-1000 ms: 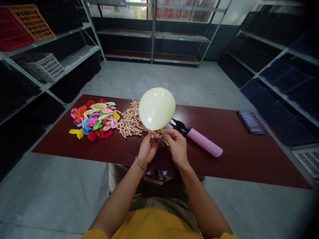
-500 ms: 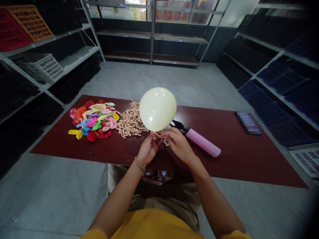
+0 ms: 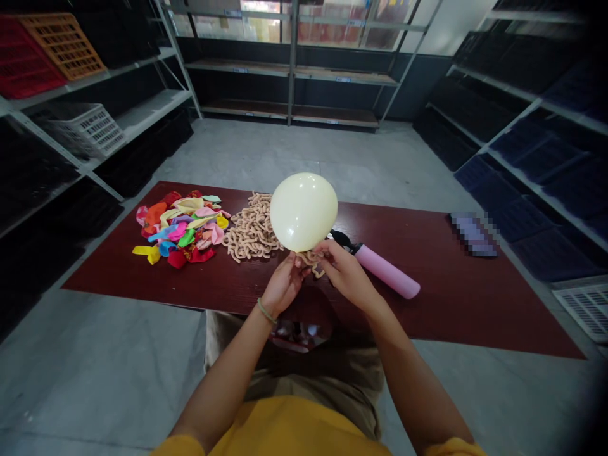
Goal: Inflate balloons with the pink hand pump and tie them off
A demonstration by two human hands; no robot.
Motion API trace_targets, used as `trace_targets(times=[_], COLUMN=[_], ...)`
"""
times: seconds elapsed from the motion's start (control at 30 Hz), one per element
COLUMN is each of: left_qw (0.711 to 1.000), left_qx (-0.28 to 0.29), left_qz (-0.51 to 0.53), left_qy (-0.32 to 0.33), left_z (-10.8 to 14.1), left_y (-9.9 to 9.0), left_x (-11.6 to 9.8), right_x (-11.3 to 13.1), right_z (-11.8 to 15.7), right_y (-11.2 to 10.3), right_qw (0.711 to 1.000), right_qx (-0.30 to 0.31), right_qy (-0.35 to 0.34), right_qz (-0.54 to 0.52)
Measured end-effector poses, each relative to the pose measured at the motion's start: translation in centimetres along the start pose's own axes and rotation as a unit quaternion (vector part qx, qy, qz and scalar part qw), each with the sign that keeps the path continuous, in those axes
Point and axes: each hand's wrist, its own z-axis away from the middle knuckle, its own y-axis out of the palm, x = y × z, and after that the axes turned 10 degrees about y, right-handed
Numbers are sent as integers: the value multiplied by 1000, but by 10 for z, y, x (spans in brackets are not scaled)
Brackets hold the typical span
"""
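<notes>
A round, inflated cream balloon (image 3: 304,212) sits just above my hands. My left hand (image 3: 285,285) pinches its neck from below, and my right hand (image 3: 346,272) grips at the same spot from the other side. Fingers hide the knot area. A short piece of tan twisted rubber strand (image 3: 312,259) lies between my fingertips and joins a heap of the same strand (image 3: 251,231) on the table. Beyond that heap lies a pile of deflated multicoloured balloons (image 3: 180,231). A pink hand pump (image 3: 387,271) lies close to my right hand.
The dark red table (image 3: 441,304) runs across in front of me, with a pixelated flat object (image 3: 474,234) at its right. Metal shelves (image 3: 292,69) with crates and dark stock stand ahead and at both sides. Grey concrete floor surrounds the table.
The balloon has shifted slightly right and down. My right hand has moved a little to the right and turned inward at the neck, with my left hand almost still.
</notes>
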Motion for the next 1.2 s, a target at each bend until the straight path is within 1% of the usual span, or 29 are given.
trace_targets(times=[0.07, 0.17, 0.23, 0.33, 0.43, 0.53, 0.6, 0.67, 0.73, 0.8, 0.87, 0.93, 1.0, 1.07, 1.13, 1.2], left_qw=[1000, 1000, 999, 999, 999, 1000, 1000, 999, 999, 999, 999, 999, 1000, 997, 989, 973], left_qx=[5, 29, 38, 37, 35, 19, 3, -3, 3, 9, 18, 29, 21, -7, -35, -50], left_qz=[-1, -8, -11, -8, -2, 8, 22, 32, 37, 42, 46, 30, -18, -79, -140, -218], left_qy=[-6, -8, -4, 2, 9, 9, 0, -15, -28, -28, -22, -20, -14, 4, 30, 56], left_z=[1, 2, 2, 2, 0, 0, 0, 0, 0, 0, 0, -1, -1, -1, -2, -3], left_y=[0, 2, 3, 2, 0, 0, 0, 2, 2, 2, 1, 0, -2, -3, -4, -4], left_x=[0, -1, -2, -1, 1, 0, -2, -4, -6, -6, -5, -3, 0, 4, 7, 8], right_x=[-1, -1, 0, 0, -1, -3, -5, -7, -10, -13, -16, -19, -19, -18, -17, -15], right_z=[0, -1, -1, -1, -1, 0, 2, 3, 3, 3, 2, 2, 3, 5, 7, 9], right_y=[0, -1, -1, 0, 2, 6, 10, 16, 23, 31, 40, 47, 50, 50, 45, 39], right_qw=[1000, 994, 988, 986, 988, 995, 999, 995, 980, 959, 943, 935, 934, 947, 967, 982], right_qx=[-3, -16, -23, -26, -12, -13, -38, -72, -100, -109, -110, -123, -141, -143, -137, -153], right_qy=[-11, -52, -67, -73, -69, -38, 7, 60, 106, 137, 151, 152, 145, 129, 105, 64], right_qz=[25, 100, 136, 148, 136, 89, 34, -41, -137, -224, -276, -296, -293, -257, -187, -91])
